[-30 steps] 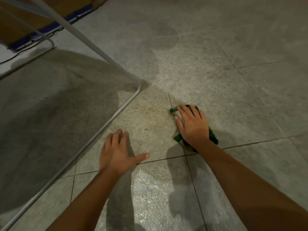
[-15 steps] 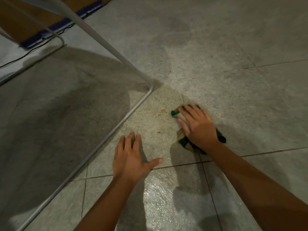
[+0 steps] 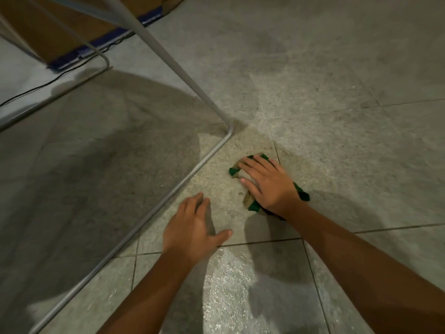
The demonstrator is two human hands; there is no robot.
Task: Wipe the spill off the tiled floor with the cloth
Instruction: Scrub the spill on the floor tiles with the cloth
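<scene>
1. The crumpled green and tan cloth (image 3: 252, 203) is lying on the grey tiled floor (image 3: 337, 116), just past a dark grout line and near the bent corner of a thin grey metal frame (image 3: 212, 153).
2. The right hand (image 3: 267, 186) is lying flat on top of the cloth with its fingers spread wide. It is not pinching the cloth; it is pressing it down, likely so the cloth can rub the floor.
3. The left hand (image 3: 192, 227) is resting open on the bare tile beside the cloth, holding nothing. It is probably propping the person up while they are leaning low.
4. The tile under the cloth is looking a bit yellow and speckled. That may be the spill, but the light is dim, so I cannot be sure.
5. A shiny wet-looking patch (image 3: 231, 285) is glinting on the tile nearer the person, between the two arms.
6. Counting: one cloth, two hands and one metal frame. A brown box with a blue edge (image 3: 72, 32) and a thin black cable (image 3: 48, 80) are sitting far off.
</scene>
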